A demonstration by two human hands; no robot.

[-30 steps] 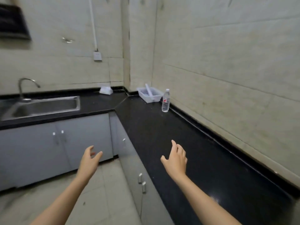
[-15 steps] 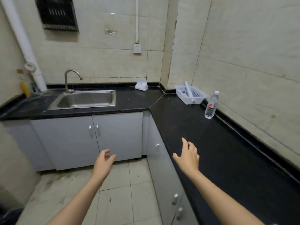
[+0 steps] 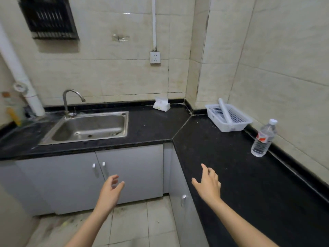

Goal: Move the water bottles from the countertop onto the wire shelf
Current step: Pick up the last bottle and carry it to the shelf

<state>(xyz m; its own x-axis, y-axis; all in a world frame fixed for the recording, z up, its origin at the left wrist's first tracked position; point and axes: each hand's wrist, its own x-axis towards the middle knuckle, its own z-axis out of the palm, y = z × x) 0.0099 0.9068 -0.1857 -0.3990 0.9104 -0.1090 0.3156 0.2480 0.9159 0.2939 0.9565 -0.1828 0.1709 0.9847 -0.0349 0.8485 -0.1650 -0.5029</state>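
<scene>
One clear water bottle point(image 3: 263, 139) with a white cap and red-and-white label stands upright on the black countertop point(image 3: 222, 157), near the right wall. A black wire shelf point(image 3: 49, 18) hangs on the tiled wall at the top left, above the sink. My right hand point(image 3: 208, 183) hovers over the counter's front edge, empty with fingers spread, well short of the bottle. My left hand point(image 3: 110, 191) is raised in front of the grey cabinet doors, open and empty.
A steel sink point(image 3: 87, 128) with a tap sits in the left counter. A white tissue pack point(image 3: 161, 104) lies at the back, a white plastic basket point(image 3: 228, 117) holding a roll sits in the corner. A white pipe point(image 3: 19, 73) runs down the left wall.
The view has swung left, bringing the sink and wire shelf into sight; the bottle now sits far right. Both hands stay open and empty, held much as before.
</scene>
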